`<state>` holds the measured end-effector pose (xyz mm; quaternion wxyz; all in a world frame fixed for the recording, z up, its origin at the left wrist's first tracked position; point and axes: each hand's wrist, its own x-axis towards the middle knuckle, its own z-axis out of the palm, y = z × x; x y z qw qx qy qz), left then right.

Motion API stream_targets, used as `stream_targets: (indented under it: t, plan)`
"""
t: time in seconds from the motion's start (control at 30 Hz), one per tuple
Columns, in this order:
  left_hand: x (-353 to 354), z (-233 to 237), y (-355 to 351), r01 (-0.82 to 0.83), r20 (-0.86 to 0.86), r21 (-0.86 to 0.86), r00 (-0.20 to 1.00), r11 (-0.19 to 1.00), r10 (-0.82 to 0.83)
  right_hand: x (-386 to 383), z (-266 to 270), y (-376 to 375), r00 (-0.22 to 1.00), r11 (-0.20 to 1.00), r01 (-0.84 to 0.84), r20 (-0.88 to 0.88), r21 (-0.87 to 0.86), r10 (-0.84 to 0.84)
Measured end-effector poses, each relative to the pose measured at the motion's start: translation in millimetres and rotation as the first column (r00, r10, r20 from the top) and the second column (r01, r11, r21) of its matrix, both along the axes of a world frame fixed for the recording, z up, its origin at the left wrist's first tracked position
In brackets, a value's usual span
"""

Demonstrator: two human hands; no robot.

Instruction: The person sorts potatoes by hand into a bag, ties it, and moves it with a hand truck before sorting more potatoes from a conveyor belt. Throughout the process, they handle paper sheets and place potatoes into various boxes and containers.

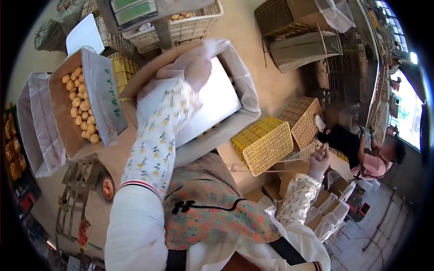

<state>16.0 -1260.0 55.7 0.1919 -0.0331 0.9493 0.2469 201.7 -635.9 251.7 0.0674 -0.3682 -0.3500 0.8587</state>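
Observation:
My left hand, blurred by motion, is over the far left part of a box lined with grey plastic. A smooth white sheet lies in this box, with small gaps at its edge. The finger positions of my left hand are smeared. Out to the right, my right hand is raised with its fingers closed near yellow crates; what it holds, if anything, is too small to tell. Both forearms wear floral sleeves.
An open box of small potatoes stands at the left. A scale display and crates are at the top. A wheeled metal cart is lower left. Another person is at the right, near crates.

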Motion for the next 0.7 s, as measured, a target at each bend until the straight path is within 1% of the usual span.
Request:
stream_targets:
  t: [0.03, 0.07, 0.1, 0.13, 0.17, 0.2, 0.23, 0.27, 0.3, 0.33, 0.37, 0.4, 0.47, 0.5, 0.53, 0.57, 0.6, 0.63, 0.67, 0.7]
  plan:
    - [28.7, 1.0, -1.6, 0.129, 0.041, -0.147, 0.991, 0.981, -0.125, -33.1, 30.1, -35.1, 0.997, 0.998, 0.063, -0.045, 0.025, -0.062]
    - [51.2, 5.7, 0.4, 0.233, 0.073, -0.227, 0.972, 0.946, -0.222, -72.0, 58.0, -76.5, 0.987, 0.991, 0.129, -0.105, 0.036, -0.124]
    - [68.5, 13.1, 5.4, 0.325, 0.090, -0.269, 0.946, 0.907, -0.312, -93.7, 58.0, -82.0, 0.984, 0.964, 0.126, -0.149, 0.234, -0.093]
    - [79.6, 23.4, 11.6, 0.413, 0.100, -0.291, 0.910, 0.863, -0.402, -113.0, 41.3, -84.5, 0.994, 0.868, 0.032, -0.110, 0.495, 0.025]
    - [83.1, 38.1, 18.5, 0.502, 0.096, -0.287, 0.862, 0.815, -0.497, -132.3, 24.4, -86.9, 0.995, 0.696, -0.037, -0.041, 0.717, 0.094]
    - [81.2, 54.4, 25.0, 0.589, 0.079, -0.266, 0.802, 0.763, -0.592, -154.5, -0.1, -117.2, 0.983, 0.659, -0.176, 0.099, 0.731, 0.153]
    - [77.6, 71.0, 33.9, 0.665, 0.045, -0.237, 0.736, 0.708, -0.676, -176.1, -24.7, -147.4, 0.947, 0.605, -0.322, 0.239, 0.729, 0.216]
    - [72.3, 85.7, 43.7, 0.646, -0.021, -0.223, 0.746, 0.730, -0.666, -197.4, -49.2, -177.6, 0.887, 0.535, -0.462, 0.369, 0.707, 0.277]
    - [63.4, 101.6, 54.5, 0.584, -0.130, -0.207, 0.779, 0.785, -0.613, -211.5, -109.0, -182.5, 0.712, 0.326, -0.678, 0.481, 0.659, 0.511]
    - [49.4, 116.7, 65.0, 0.476, -0.247, -0.174, 0.826, 0.862, -0.506, -226.8, -145.5, -214.0, 0.582, 0.132, -0.748, 0.548, 0.650, 0.601]
    - [35.4, 131.8, 75.5, 0.370, -0.362, -0.117, 0.848, 0.922, -0.387, -240.2, -157.6, -248.1, 0.508, 0.112, -0.756, 0.471, 0.645, 0.721]
    - [21.4, 139.1, 82.1, 0.268, -0.455, -0.045, 0.852, 0.962, -0.259, -247.6, -163.6, -280.4, 0.572, 0.294, -0.630, 0.174, 0.719, 0.801]
    - [-23.5, 113.9, 73.7, 0.124, -0.609, 0.195, 0.793, 0.973, 0.021, -245.1, -103.6, -305.8, 0.623, 0.530, -0.743, 0.135, 0.409, 0.770]
    - [-37.0, 90.8, 61.8, 0.066, -0.557, 0.218, 0.827, 0.974, 0.069, -220.0, -109.8, -295.0, 0.385, 0.164, -0.811, 0.300, 0.562, 0.873]
    - [-46.0, 62.3, 45.9, 0.007, -0.505, 0.243, 0.855, 0.970, 0.121, -185.2, -110.0, -279.6, 0.146, -0.234, -0.751, 0.500, 0.618, 0.853]
    - [-48.6, 47.7, 39.6, -0.054, -0.450, 0.268, 0.876, 0.962, 0.174, -141.9, -82.6, -275.0, 0.096, -0.449, -0.579, 0.604, 0.680, 0.791]
    - [-28.0, 60.6, 41.2, 0.039, -0.322, 0.032, 0.946, 0.999, -0.027, -93.3, -108.9, -239.7, 0.287, -0.505, -0.400, 0.628, 0.765, 0.724]
    - [7.8, 81.0, 40.8, 0.166, -0.145, -0.193, 0.970, 0.967, -0.195, -70.5, -90.7, -211.8, 0.078, -0.698, -0.489, 0.824, 0.522, 0.562]
    - [53.5, 66.9, 40.3, 0.324, 0.042, -0.255, 0.945, 0.911, -0.325, -49.8, -94.5, -177.3, -0.224, -0.860, -0.479, 0.922, 0.177, 0.314]
    - [102.0, 41.1, 38.7, 0.482, 0.239, -0.287, 0.873, 0.828, -0.425, -28.8, -77.4, -152.7, -0.246, -0.632, -0.753, 0.813, 0.183, 0.528]
